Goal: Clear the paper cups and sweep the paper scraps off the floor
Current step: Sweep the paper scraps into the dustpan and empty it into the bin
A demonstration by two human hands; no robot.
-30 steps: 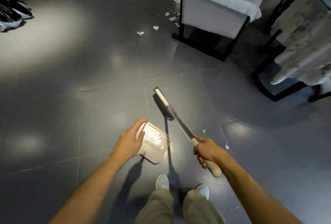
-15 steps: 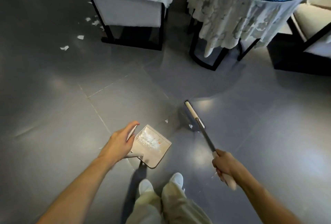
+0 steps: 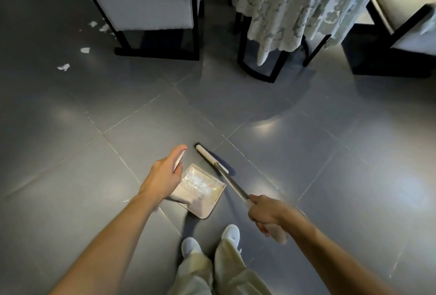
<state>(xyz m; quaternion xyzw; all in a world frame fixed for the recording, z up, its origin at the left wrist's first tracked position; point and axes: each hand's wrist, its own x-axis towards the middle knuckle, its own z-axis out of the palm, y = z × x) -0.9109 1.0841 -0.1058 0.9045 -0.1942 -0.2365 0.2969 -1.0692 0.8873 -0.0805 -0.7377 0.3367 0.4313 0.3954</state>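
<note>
My left hand (image 3: 162,176) is curled round the pale handle of the dustpan (image 3: 207,202). Its tray sits just right of my knuckles, with white paper bits (image 3: 195,180) lying in it. I cannot tell whether the tray touches the floor (image 3: 306,153). My right hand (image 3: 266,214) is wrapped tight round the grip end of the brush (image 3: 205,153). The shaft runs up and away from that fist, and the dark bristle head lies just past the dustpan's far edge, near my left thumb. More paper scraps (image 3: 63,67) lie well ahead and left of my left hand, beside the chair (image 3: 146,6). One tiny scrap (image 3: 125,200) sits by my left wrist. The table (image 3: 295,6) stands well ahead of my right hand.
</note>
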